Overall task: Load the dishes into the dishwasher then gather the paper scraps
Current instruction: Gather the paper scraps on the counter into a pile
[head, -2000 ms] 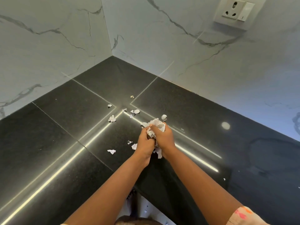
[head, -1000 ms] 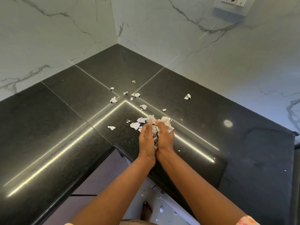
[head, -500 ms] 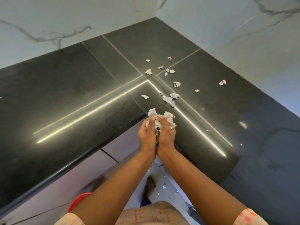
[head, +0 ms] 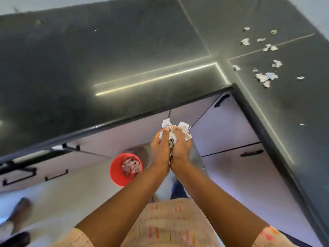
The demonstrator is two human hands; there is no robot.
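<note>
Both hands are now pulling back off the table, carrying the wad of paper scraps (head: 170,134) out over the floor; a second ago they were still cupped on the black table (head: 106,68). I am seeing the left hand (head: 159,148) and right hand (head: 180,148) pressing together, each grip curling around the wad. Loose scraps (head: 263,77) are lying on the table, well to the right of the hands. Just left of the hands, a red bucket (head: 115,172) is sitting on the floor, holding more scraps.
</note>
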